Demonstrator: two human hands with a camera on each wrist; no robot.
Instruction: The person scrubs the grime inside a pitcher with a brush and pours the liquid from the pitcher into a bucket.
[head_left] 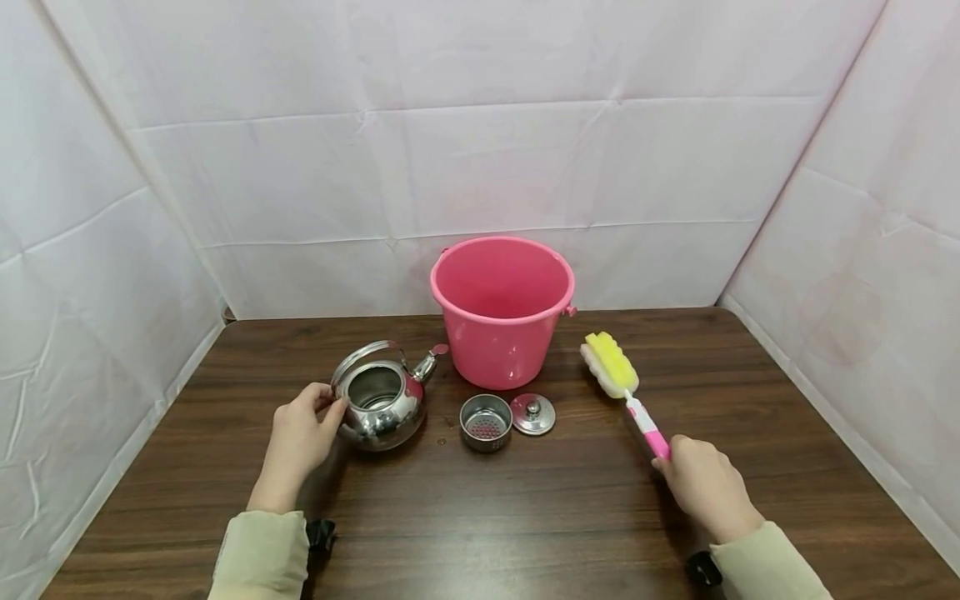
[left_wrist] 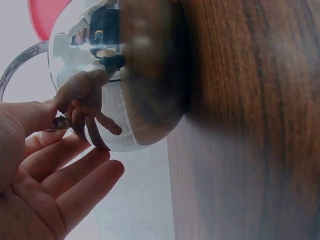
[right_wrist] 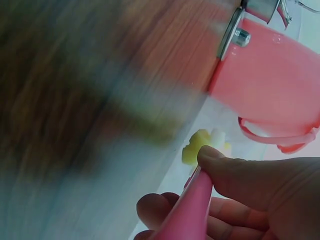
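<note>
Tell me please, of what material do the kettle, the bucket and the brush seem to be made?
Kettle: metal, likely stainless steel, polished; it mirrors the left hand.
Bucket: probably plastic, glossy; evenly pink, with bright highlights.
Brush: the head looks like matte sponge, with a soft, lobed edge; the smooth pink-and-white handle is probably plastic.

Before you stretches a dark brown, wood-grained surface (head_left: 540, 517) with a dull sheen. A pink bucket (head_left: 498, 354) stands upright towards its far edge. To your left sits a shiny metal kettle (head_left: 390, 425), upright and open at the top. Nearer you than the bucket, a round metal strainer (head_left: 486, 443) rests beside a small lid (head_left: 533, 414), which lies knob up. Small spots (head_left: 441, 442) dot the wood between kettle and strainer.
</note>
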